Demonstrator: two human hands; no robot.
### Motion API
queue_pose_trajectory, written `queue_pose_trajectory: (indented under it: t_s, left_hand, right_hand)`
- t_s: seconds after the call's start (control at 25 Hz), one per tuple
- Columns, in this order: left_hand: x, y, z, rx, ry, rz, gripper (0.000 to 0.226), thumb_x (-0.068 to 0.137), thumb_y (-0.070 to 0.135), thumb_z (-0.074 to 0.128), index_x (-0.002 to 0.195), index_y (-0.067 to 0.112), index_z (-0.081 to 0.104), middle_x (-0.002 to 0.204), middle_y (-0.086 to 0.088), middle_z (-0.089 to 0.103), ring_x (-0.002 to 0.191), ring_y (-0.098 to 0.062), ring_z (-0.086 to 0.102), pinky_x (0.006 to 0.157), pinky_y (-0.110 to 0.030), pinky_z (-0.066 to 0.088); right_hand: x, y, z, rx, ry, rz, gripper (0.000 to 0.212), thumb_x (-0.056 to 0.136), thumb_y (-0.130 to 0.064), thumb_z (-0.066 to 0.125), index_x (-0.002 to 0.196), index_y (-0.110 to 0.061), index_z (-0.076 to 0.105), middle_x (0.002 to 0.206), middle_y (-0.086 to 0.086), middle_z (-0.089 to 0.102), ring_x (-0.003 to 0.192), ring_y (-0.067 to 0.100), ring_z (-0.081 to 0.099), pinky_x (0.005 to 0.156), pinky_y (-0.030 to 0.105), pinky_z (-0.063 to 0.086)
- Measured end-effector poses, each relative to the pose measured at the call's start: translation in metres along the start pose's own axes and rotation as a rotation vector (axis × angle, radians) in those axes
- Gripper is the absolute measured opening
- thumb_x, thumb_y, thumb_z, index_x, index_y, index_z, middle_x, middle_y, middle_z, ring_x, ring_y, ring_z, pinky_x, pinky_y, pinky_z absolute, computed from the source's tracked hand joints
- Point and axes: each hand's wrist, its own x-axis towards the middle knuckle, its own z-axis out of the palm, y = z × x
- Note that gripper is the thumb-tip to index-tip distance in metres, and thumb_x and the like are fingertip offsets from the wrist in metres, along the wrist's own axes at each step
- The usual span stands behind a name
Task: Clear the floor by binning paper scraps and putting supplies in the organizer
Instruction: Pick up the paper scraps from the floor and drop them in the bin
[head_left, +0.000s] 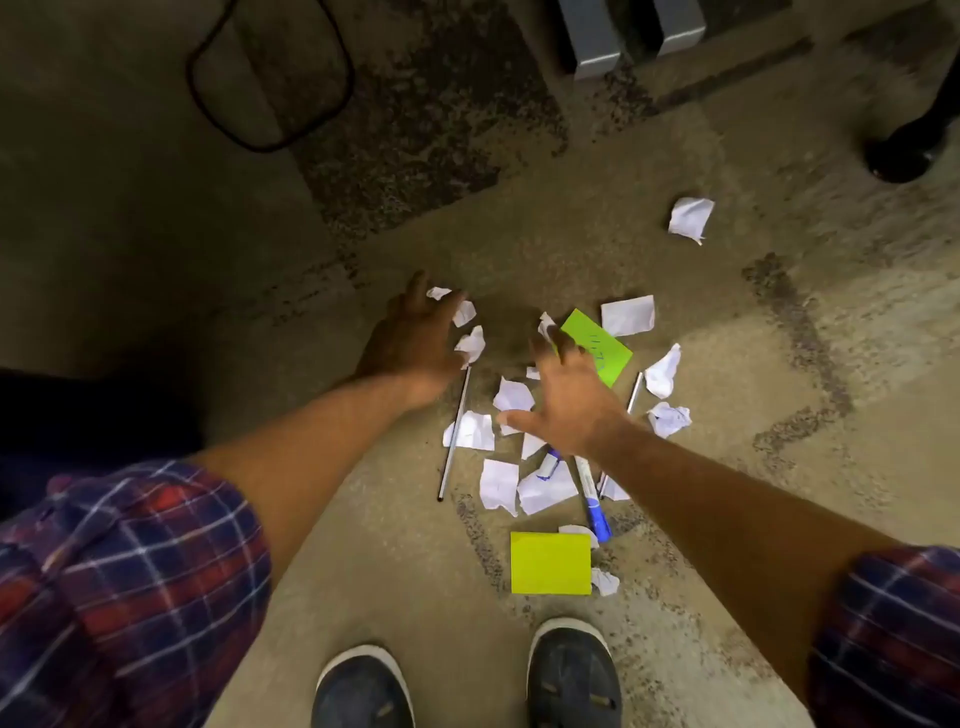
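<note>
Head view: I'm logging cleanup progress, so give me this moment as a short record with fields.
setting: carpet floor, seen from above
left hand: open, reaching down beside small white scraps
right hand: open, fingers spread above the pile
paper: many crumpled white pieces; one stray scrap lies apart, farther away
green notes: one written-on sheet, one yellow-green pad near the shoes
supplies: blue marker, thin silver rod
bin and organizer: not in view

A black cable loop (267, 73) lies near grey metal legs (597, 41).
</note>
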Motion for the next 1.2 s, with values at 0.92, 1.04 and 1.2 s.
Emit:
queue_pose_trajectory:
  t_s: [0.92,1.04,1.2]
  left_hand:
    - [-0.036,-0.049,0.036,-0.17,0.116,-0.16,0.026,0.086,0.018,0.07,0.111,0.01,0.067,0.122,-0.012,0.057,0.101,-0.029,0.061,0.085,-0.027,0.045]
    - [-0.046,-0.051,0.045,-0.147,0.036,-0.135,0.029,0.085,0.031,0.08,0.104,0.011,0.07,0.118,-0.008,0.051,0.097,-0.025,0.058,0.085,-0.028,0.048]
    - [-0.054,-0.057,0.049,-0.158,-0.002,-0.112,0.022,0.09,0.007,0.074,0.109,-0.003,0.068,0.108,-0.003,0.052,0.091,-0.007,0.059,0.076,-0.016,0.042]
  right_hand:
    - [-0.042,-0.038,0.072,-0.36,-0.004,-0.266,0.05,0.093,-0.045,0.058,0.138,-0.025,0.048,0.138,0.016,0.045,0.121,0.036,0.048,0.094,0.048,0.049]
    - [-0.048,-0.033,0.076,-0.338,-0.068,-0.283,0.049,0.081,-0.011,0.068,0.127,-0.019,0.054,0.127,0.014,0.049,0.113,0.035,0.05,0.092,0.045,0.052]
    - [-0.043,-0.026,0.071,-0.232,-0.099,-0.255,0.033,0.074,0.008,0.062,0.102,-0.008,0.065,0.11,0.016,0.058,0.105,0.037,0.056,0.085,0.046,0.053]
